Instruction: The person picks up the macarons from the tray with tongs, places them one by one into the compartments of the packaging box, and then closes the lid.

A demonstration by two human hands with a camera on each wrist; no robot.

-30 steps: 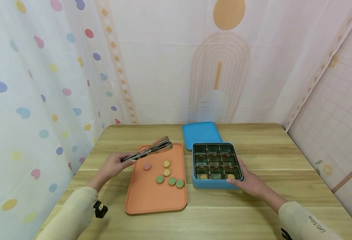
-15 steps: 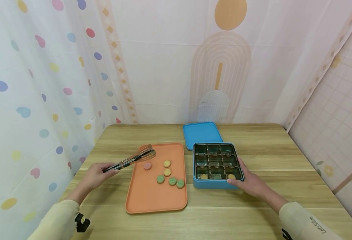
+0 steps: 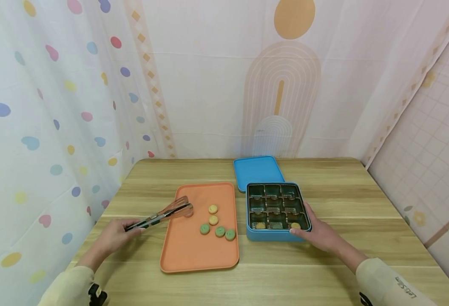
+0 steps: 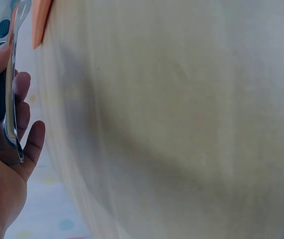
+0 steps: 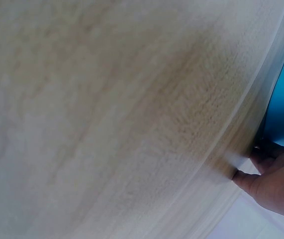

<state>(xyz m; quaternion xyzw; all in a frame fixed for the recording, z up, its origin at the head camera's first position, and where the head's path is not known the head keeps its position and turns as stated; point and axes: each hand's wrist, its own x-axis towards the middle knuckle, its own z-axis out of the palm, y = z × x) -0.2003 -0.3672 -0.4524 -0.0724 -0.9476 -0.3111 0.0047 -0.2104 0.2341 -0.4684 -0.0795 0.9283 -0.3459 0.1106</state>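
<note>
My left hand [image 3: 113, 236] holds metal tongs [image 3: 153, 219] by their handles, the thumb along one side in the left wrist view. The slotted heads of the tongs reach over the left part of an orange tray [image 3: 194, 259], at the pink cookie [image 3: 188, 212]. That cookie shows partly through the slots; whether it is pinched I cannot tell. Yellow cookies [image 3: 213, 220] and green cookies [image 3: 204, 229] lie further right on the tray. My right hand [image 3: 320, 231] grips the front right corner of a blue box [image 3: 274, 235], thumb on the rim, fingers along its side.
Inside the box sits a dark divided insert [image 3: 273, 205]; its front compartments hold a yellow, a green and another yellow cookie. Behind the box lies a blue lid [image 3: 257, 172]. Everything stands on a wooden table [image 3: 324, 178] with a patterned curtain [image 3: 209, 85] behind.
My left hand has moved left and toward me, bringing the tongs down from the tray's far edge to the pink cookie. The right hand stays on the box.
</note>
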